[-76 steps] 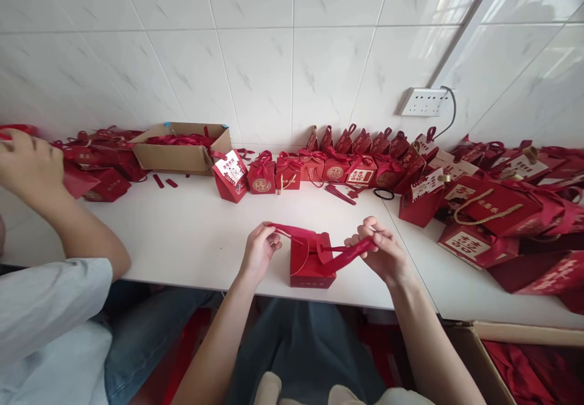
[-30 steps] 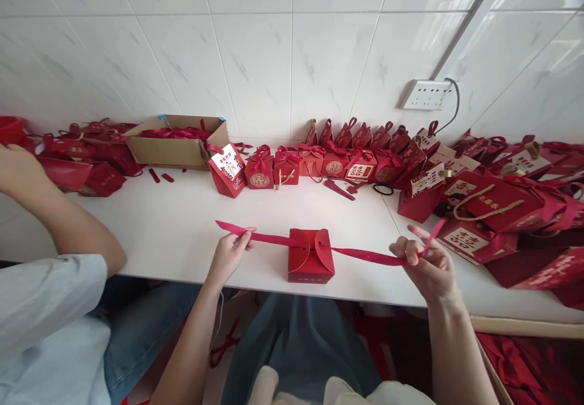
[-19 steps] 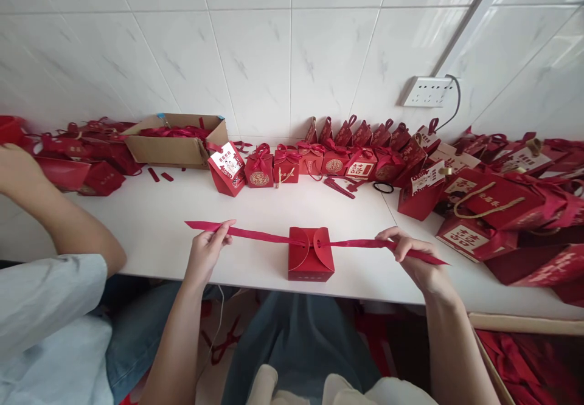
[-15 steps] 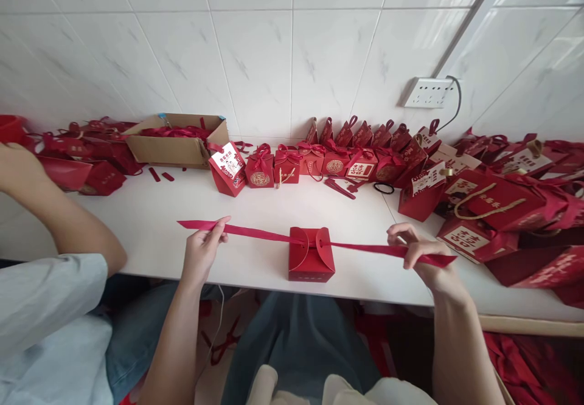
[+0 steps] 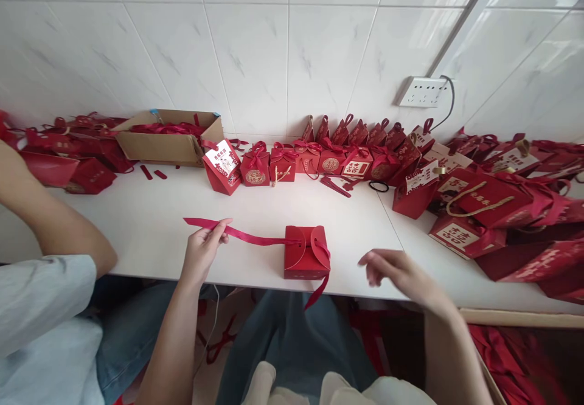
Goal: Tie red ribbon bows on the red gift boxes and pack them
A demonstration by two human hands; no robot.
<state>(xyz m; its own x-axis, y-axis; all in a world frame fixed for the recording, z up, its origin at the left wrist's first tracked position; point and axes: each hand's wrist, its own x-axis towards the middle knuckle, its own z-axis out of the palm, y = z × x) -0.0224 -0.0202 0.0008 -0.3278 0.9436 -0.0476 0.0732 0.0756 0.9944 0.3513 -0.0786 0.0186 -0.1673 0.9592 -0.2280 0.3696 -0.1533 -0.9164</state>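
A small red gift box (image 5: 306,264) with rounded top flaps sits near the table's front edge. A dark red ribbon (image 5: 255,238) passes through the holes in its flaps. Between thumb and fingers, my left hand (image 5: 204,248) pinches the ribbon's left part, and the tip sticks out beyond the hand. The ribbon's other end hangs down the right front of the box and over the table edge. Right of the box and apart from it, my right hand (image 5: 393,272) is over the tabletop, slightly blurred, fingers loosely bent and no ribbon in them.
Finished red boxes with bows (image 5: 255,166) line the wall; more are piled on the right (image 5: 483,201) and left. A cardboard box (image 5: 159,149) of ribbons stands at the back left. A co-worker's arm (image 5: 59,222) rests on the table at left. Ribbon scissors-like pieces (image 5: 335,186) lie behind.
My right hand has let go of the ribbon's right end and moved left and lower. That end has dropped over the box's front. The left ribbon part sags more.
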